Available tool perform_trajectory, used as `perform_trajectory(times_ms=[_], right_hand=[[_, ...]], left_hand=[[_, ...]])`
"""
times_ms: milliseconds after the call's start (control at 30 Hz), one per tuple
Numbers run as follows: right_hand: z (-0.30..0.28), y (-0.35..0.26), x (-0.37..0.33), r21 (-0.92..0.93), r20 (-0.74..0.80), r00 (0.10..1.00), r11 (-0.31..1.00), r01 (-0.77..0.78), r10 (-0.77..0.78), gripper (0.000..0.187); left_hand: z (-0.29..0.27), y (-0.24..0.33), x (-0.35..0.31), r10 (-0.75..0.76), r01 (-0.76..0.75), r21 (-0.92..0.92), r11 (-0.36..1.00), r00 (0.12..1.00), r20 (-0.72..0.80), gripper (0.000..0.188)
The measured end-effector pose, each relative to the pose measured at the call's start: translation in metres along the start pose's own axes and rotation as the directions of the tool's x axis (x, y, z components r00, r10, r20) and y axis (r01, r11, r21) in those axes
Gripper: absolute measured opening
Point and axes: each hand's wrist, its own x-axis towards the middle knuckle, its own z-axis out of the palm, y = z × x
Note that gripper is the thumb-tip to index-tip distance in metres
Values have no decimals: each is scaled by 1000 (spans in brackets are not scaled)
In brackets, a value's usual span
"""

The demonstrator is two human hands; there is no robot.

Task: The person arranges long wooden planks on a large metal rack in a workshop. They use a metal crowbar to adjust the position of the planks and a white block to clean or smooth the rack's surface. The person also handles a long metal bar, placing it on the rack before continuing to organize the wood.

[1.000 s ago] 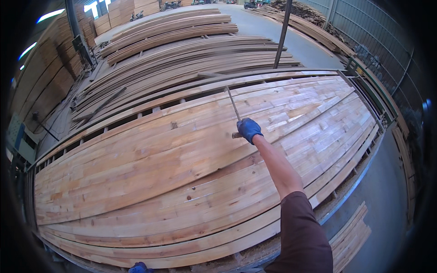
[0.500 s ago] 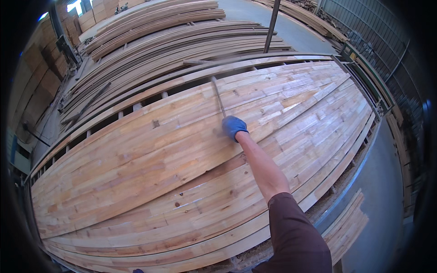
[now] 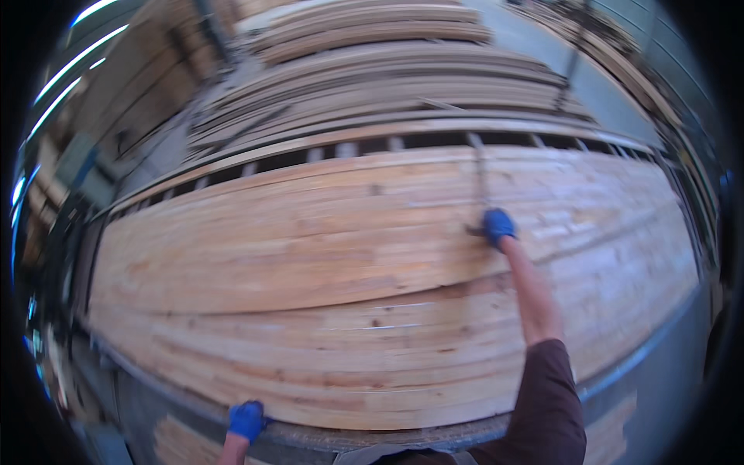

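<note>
Two long panels of pale, edge-joined wood strips lie before me; the far panel [image 3: 294, 240] partly overlaps the near panel [image 3: 310, 368] along a slanting seam. My right hand [image 3: 499, 226], in a blue glove, reaches over the far panel, closed round a thin dark rod [image 3: 480, 174]. The rod runs away from me to the panel's far edge, and a short dark piece sticks out left of the glove. At the near left edge is my left hand [image 3: 247, 421], also blue-gloved, beside the near panel. Blur hides how its fingers lie.
The panels rest on a metal frame with a slotted far rail [image 3: 271, 164]. Beyond it are stacks of long boards [image 3: 380, 74] on the floor. An upright post [image 3: 572, 58] stands at the far right. Piled wood sheets [image 3: 147, 70] rise at the left. Board ends show below the near edge.
The view has swung left, so the panels and right hand appear further right. My left hand has come fully into view at the near edge. The right hand still holds the rod.
</note>
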Motion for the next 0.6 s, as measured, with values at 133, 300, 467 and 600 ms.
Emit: perform_trajectory(times_ms=[133,300,467,600], right_hand=[[-20,5,-11,311,-297,940,947,-73,170,34],[-110,-139,-103,927,35,921,332,-175,388,28],[-86,-209,-245,895,5,922,409,-176,386,22],[-116,-281,-327,863,273,844,270,-427,461,21]], left_hand=[[-9,-9,15,-67,72,-37,997,988,137,40],[-48,-21,49,-55,139,-246,959,947,317,37],[-90,-75,172,-85,72,-52,996,941,-328,61],[-83,-133,225,121,-14,245,969,896,-428,66]])
